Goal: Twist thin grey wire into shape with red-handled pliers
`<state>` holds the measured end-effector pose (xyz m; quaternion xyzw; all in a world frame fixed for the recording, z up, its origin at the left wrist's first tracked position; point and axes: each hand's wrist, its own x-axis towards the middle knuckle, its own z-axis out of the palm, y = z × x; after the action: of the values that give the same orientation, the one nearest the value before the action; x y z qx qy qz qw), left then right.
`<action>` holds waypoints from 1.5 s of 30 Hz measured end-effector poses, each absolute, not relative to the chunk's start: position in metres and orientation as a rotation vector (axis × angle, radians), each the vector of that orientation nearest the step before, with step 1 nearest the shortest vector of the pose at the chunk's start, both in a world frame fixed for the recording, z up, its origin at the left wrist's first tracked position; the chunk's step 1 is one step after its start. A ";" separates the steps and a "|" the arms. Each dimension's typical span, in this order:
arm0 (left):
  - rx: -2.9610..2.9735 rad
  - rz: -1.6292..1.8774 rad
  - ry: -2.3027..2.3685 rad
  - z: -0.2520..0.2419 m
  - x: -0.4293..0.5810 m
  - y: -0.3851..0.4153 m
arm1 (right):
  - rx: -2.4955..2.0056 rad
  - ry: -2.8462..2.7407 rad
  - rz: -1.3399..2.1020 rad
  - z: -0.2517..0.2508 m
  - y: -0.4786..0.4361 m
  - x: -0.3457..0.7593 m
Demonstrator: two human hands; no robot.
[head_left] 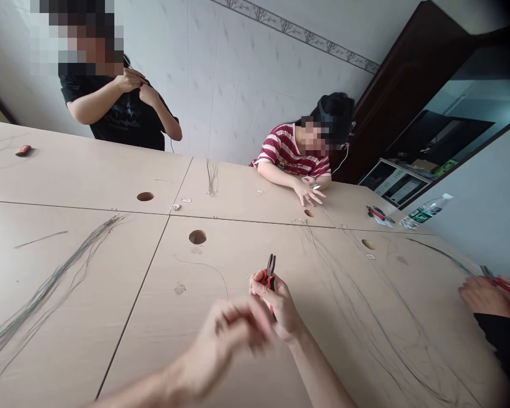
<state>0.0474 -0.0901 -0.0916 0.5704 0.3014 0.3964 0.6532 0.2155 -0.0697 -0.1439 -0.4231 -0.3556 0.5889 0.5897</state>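
Needle-nose pliers with red and black handles are in my right hand, jaws pointing up and away from me. My left hand is smeared by motion, just left of and nearer than the right one. Its fingers are curled, but whether they hold anything does not show. A thin wire curves over the table beyond my hands, its near end close to the blurred left hand. To the right, long thin wires lie spread on the tabletop.
A wire bundle lies at the left, a shorter one farther back. Round holes pierce the table. One person stands across; another sits. At right, a co-worker's hand is beside red-handled pliers. A bottle lies tilted behind.
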 end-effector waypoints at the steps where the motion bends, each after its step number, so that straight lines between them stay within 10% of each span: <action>1: 1.272 0.951 0.747 -0.097 0.047 -0.073 | -0.975 -0.816 1.379 -0.143 -0.070 0.216; 45: 1.567 1.021 0.932 -0.168 0.046 -0.027 | -1.323 -1.057 1.134 -0.139 -0.074 0.218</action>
<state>0.0459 -0.0270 -0.1680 0.6485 0.3858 0.4227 0.5019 0.2176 -0.0744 -0.1389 -0.5528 -0.4417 0.4738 0.5242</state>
